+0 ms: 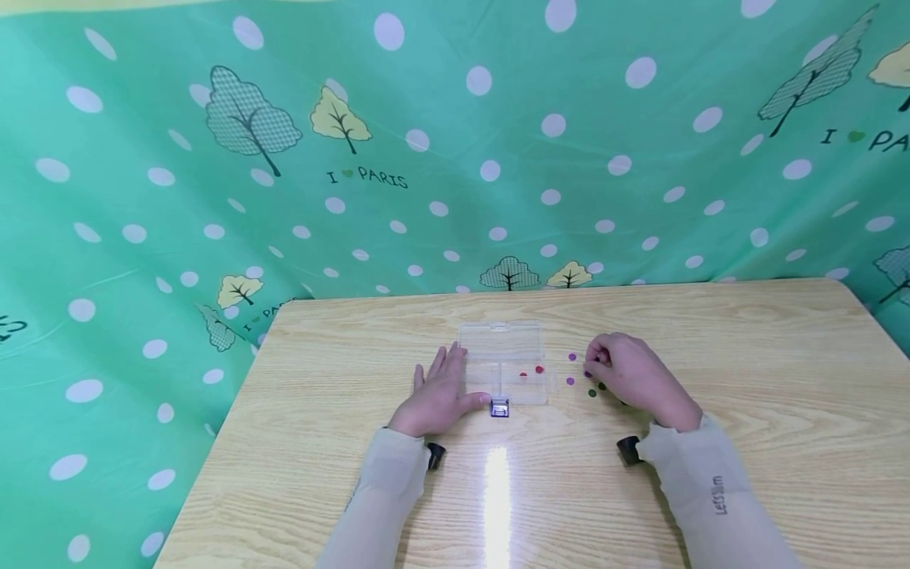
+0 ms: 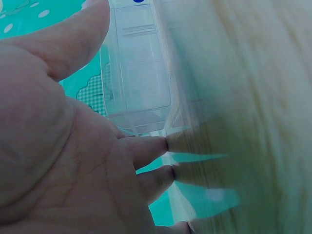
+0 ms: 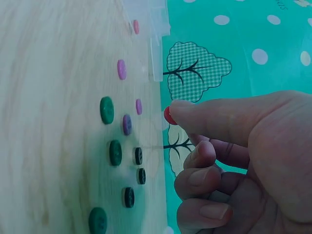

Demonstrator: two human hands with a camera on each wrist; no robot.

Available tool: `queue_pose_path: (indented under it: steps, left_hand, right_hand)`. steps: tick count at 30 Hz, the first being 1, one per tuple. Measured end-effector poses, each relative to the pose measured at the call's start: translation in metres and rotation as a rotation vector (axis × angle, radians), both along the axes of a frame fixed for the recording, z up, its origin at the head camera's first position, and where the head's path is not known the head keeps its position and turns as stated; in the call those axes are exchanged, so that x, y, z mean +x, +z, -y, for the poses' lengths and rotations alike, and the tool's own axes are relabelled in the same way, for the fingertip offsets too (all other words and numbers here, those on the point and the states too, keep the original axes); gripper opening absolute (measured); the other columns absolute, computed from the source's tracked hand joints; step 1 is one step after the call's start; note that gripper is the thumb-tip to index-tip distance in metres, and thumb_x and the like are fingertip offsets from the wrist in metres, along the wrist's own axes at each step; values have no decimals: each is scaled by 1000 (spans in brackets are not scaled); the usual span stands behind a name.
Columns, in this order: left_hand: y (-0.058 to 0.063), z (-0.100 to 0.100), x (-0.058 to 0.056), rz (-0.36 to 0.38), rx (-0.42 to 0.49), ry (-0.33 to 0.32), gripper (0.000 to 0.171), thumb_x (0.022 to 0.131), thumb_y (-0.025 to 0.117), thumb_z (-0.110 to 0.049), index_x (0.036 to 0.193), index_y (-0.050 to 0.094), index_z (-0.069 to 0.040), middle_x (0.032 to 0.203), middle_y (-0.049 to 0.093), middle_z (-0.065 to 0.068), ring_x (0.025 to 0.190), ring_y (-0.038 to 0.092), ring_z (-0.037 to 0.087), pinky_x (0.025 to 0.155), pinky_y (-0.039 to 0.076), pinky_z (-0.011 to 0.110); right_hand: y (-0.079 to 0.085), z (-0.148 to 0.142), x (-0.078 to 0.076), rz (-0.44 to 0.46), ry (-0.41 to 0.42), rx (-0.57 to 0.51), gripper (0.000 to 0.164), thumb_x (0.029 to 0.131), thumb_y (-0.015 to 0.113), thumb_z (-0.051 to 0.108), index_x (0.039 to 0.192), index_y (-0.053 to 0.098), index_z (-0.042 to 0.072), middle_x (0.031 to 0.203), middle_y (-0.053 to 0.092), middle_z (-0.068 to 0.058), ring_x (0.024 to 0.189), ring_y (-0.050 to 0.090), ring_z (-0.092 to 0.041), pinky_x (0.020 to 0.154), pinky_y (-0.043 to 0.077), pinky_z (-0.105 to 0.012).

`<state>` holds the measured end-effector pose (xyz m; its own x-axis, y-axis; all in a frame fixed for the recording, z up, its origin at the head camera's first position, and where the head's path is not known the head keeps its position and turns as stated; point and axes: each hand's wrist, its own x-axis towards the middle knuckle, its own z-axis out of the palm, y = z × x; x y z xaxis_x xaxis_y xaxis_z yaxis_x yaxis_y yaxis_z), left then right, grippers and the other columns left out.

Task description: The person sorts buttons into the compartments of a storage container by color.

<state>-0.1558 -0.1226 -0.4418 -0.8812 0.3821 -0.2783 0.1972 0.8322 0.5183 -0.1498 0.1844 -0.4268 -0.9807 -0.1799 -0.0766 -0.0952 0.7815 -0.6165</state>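
A clear plastic box (image 1: pixel 482 379) lies with its lid (image 1: pixel 500 340) folded back; red buttons (image 1: pixel 539 370) are in its right compartment. My left hand (image 1: pixel 435 401) is spread at the box's left side, its thumb by the front edge. In the left wrist view its fingertips (image 2: pixel 158 146) rest on the tabletop. Right of the box, my right hand (image 1: pixel 633 375) pinches a red button (image 3: pixel 169 115) between thumb and forefinger, raised off the table. Near it lie pink-purple buttons (image 3: pixel 121 69), a darker purple button (image 3: pixel 127 125), green buttons (image 3: pixel 107 110) and black buttons (image 3: pixel 129 197).
A small blue-violet label (image 1: pixel 500 408) shows at the box's front edge. The wooden table (image 1: pixel 341 371) backs onto a green dotted cloth (image 1: pixel 441 142) with printed trees. A bright glare streak lies on the table's front middle.
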Motion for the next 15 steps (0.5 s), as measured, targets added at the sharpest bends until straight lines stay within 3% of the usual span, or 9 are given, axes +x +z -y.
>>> queue_pose_path:
  steps: [7, 15]
  left_hand:
    - [0, 0, 0, -1, 0, 0, 91, 97, 60, -49, 160, 15, -1, 169, 3, 13, 154, -4, 33, 118, -5, 63]
    - [-1, 0, -1, -3, -8, -1, 92, 97, 60, -50, 160, 15, -1, 169, 3, 12, 154, -4, 32, 118, -5, 63]
  right_hand:
    - [1, 7, -2, -53, 29, -3, 8, 95, 63, 6, 88, 64, 6, 75, 51, -3, 65, 45, -18, 58, 38, -31]
    - [1, 14, -3, -45, 27, -18, 7, 96, 62, 5, 91, 66, 4, 77, 53, -4, 69, 47, -19, 63, 42, -32]
